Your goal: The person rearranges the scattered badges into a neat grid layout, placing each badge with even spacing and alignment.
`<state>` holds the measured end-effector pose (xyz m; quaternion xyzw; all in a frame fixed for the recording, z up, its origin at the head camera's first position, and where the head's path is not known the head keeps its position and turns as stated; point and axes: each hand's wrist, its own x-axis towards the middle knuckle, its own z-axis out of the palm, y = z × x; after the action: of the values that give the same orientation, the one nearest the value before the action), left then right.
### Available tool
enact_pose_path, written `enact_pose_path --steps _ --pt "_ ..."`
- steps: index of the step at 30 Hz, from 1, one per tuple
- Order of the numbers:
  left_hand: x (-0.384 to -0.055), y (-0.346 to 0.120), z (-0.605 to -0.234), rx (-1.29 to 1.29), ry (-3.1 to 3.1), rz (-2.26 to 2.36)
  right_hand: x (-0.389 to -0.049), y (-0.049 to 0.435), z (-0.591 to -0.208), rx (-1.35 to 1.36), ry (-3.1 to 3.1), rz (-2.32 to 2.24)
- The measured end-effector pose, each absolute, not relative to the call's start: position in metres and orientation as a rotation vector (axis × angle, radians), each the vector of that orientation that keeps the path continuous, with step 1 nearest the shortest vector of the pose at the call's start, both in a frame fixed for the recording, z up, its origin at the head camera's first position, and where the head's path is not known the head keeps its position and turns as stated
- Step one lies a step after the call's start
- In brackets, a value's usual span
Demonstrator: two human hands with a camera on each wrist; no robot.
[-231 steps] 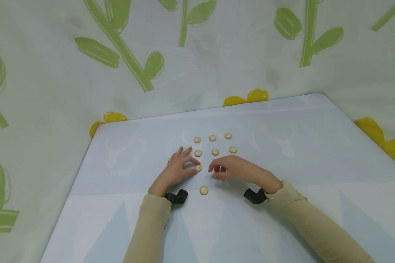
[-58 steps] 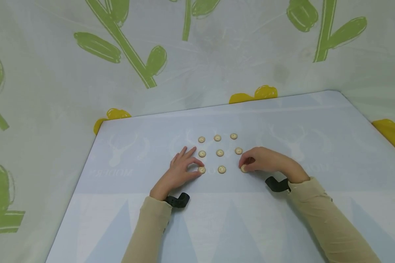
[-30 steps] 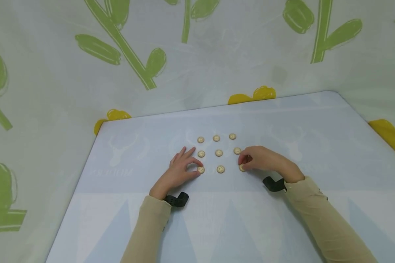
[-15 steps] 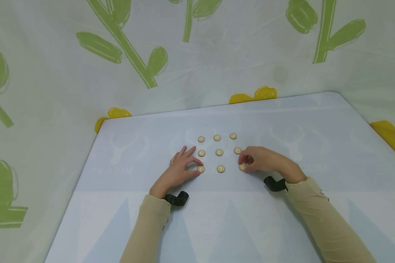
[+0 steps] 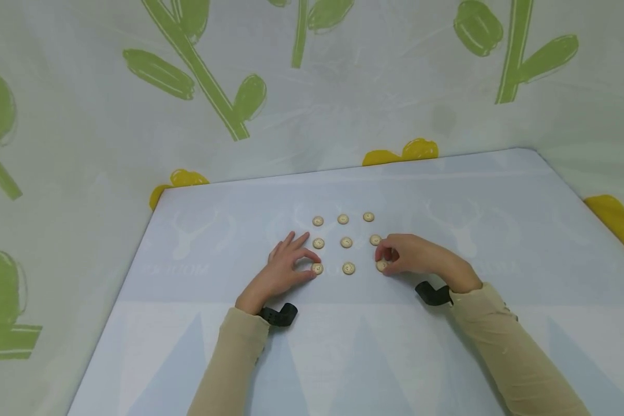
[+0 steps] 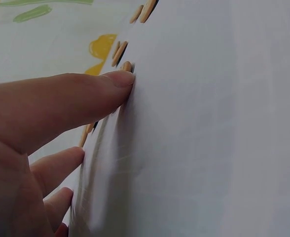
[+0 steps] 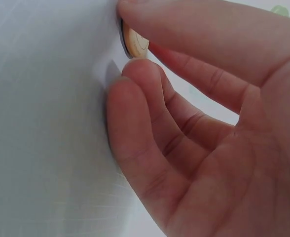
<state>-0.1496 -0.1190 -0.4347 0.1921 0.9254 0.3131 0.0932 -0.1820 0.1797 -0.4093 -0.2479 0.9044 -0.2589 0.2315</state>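
Round cream buttons lie flat in three rows of three in the head view. My left hand [image 5: 282, 267] pinches the near-left button [image 5: 318, 268] between thumb and index finger, its other fingers spread on the table. In the left wrist view the thumb covers most of that button [image 6: 126, 66]. My right hand [image 5: 418, 257] holds the near-right button [image 5: 382, 266] at its edges, thumb and index finger around it, the other fingers curled. Part of this button [image 7: 136, 42] shows beside the thumb in the right wrist view. Between the hands sits the near-middle button [image 5: 348, 268].
The middle-row right button [image 5: 375, 240] lies close to my right fingertips. Farther back is the far row, with its middle button [image 5: 343, 219]. A pale patterned cloth covers the table [image 5: 333, 358]. Behind its far edge hangs a leaf-print curtain [image 5: 343, 110].
Since the earliest frame, my right hand has moved right to the near-right button. The lone button nearer the front has left that spot, and the near row now shows three. The left hand stays put.
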Motion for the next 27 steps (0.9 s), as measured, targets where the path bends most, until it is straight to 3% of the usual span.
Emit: enact_pose_path --steps 27 --pt "-0.1504 -0.119 -0.4358 0.589 2.761 0.916 -0.1793 0.1767 -0.406 -0.687 2.483 -0.748"
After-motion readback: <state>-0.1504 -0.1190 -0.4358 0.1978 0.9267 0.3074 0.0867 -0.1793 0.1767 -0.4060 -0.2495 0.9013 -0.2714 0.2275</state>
